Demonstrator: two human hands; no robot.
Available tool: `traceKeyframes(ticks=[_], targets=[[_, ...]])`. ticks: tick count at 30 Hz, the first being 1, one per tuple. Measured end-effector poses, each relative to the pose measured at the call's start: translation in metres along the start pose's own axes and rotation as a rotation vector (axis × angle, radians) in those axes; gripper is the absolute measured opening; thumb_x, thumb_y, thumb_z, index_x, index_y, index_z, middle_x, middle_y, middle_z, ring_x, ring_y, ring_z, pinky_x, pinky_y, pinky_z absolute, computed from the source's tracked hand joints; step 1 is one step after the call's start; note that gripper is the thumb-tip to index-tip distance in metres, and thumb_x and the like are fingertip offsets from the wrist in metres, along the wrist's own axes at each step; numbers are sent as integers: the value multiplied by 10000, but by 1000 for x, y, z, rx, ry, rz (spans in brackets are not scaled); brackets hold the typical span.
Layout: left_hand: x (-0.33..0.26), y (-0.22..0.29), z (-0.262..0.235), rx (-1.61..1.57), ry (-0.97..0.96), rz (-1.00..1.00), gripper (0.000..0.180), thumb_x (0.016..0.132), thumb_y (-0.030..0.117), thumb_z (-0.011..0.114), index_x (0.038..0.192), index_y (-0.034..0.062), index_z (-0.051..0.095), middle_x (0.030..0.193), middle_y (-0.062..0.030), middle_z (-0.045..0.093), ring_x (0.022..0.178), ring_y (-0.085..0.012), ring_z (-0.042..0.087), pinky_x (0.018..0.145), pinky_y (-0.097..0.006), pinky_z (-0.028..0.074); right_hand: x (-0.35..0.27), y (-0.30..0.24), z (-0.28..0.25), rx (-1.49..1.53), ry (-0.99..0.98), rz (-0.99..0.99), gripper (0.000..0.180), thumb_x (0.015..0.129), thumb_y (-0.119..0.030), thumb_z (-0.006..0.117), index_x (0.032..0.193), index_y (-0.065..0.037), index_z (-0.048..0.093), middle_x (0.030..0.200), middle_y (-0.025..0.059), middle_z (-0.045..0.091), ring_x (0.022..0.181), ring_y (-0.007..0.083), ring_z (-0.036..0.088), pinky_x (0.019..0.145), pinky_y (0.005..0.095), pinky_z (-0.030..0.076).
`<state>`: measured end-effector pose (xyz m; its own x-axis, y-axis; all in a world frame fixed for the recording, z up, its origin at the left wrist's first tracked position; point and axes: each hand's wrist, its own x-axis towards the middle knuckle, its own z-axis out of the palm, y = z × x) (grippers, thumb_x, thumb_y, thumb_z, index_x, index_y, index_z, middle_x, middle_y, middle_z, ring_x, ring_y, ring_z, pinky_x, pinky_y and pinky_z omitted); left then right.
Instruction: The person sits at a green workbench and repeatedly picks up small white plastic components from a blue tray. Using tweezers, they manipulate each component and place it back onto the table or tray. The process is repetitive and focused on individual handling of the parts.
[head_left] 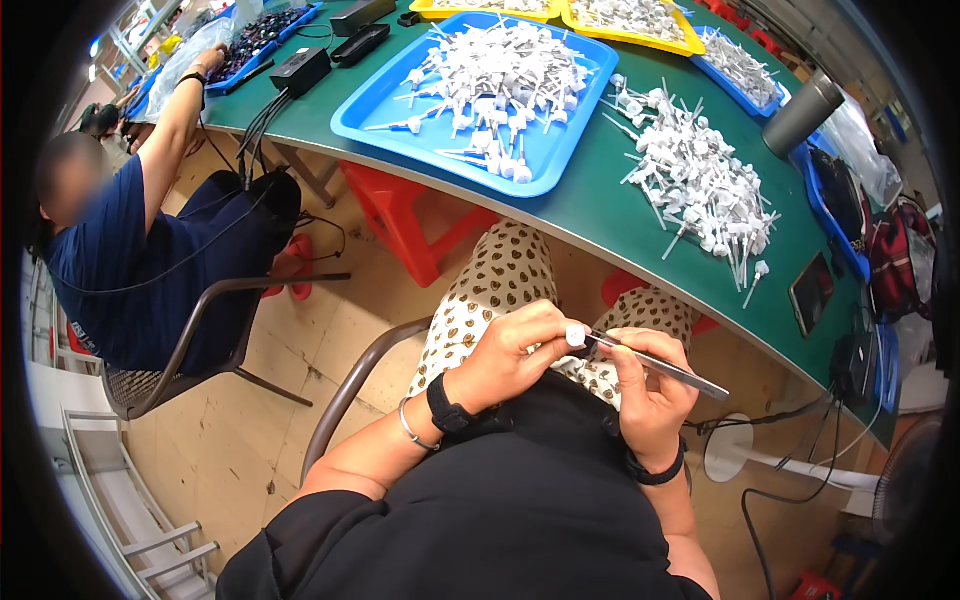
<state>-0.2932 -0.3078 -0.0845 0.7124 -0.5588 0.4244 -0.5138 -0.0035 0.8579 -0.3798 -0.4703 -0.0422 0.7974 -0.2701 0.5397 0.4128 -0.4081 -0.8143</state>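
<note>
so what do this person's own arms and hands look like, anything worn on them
Both hands are ungloved. On the left hand's side, the wrist wears a wide black band, with a thin silver bangle behind it and a loose black sleeve higher up. The right hand has a black wristband.

The person's left hand (512, 358) pinches a small white part (575, 336) above the lap, while the right hand (657, 388) grips metal tweezers (680, 374), their tip pointing at the part. Ahead, a blue tray (568, 150) on the green table (590, 205) bears a heap of white stemmed pieces (505, 70). A loose pile (692, 165) lies to its right, near a grey flask (803, 113) and a phone (811, 292). At left, a co-worker (150, 260) in dark blue reaches toward a tray of dark pieces (262, 42).
</note>
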Motion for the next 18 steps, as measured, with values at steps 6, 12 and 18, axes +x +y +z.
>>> traceKeyframes(ticks=[6,12,18], targets=[[-2,-1,4,-13,9,-3,209,856,-2,708,1058,48,729,906,-79,673,787,-213,656,671,-310,528,-5,3,2,51,-118,41,120,919,37,645,1034,54,616,1016,159,671,870,200,682,788,297,566],[-1,-2,5,8,31,30,209,860,21,699,1058,83,721,857,-55,627,749,-218,640,641,-324,519,-5,4,4,50,-88,88,93,925,0,659,1002,49,639,976,141,688,816,181,682,713,276,558],[-2,-1,4,9,24,20,220,857,17,699,1063,92,723,857,-54,628,750,-221,644,640,-325,521,-6,4,8,109,-21,158,100,918,-22,683,990,47,673,955,115,699,793,164,684,683,263,551]])
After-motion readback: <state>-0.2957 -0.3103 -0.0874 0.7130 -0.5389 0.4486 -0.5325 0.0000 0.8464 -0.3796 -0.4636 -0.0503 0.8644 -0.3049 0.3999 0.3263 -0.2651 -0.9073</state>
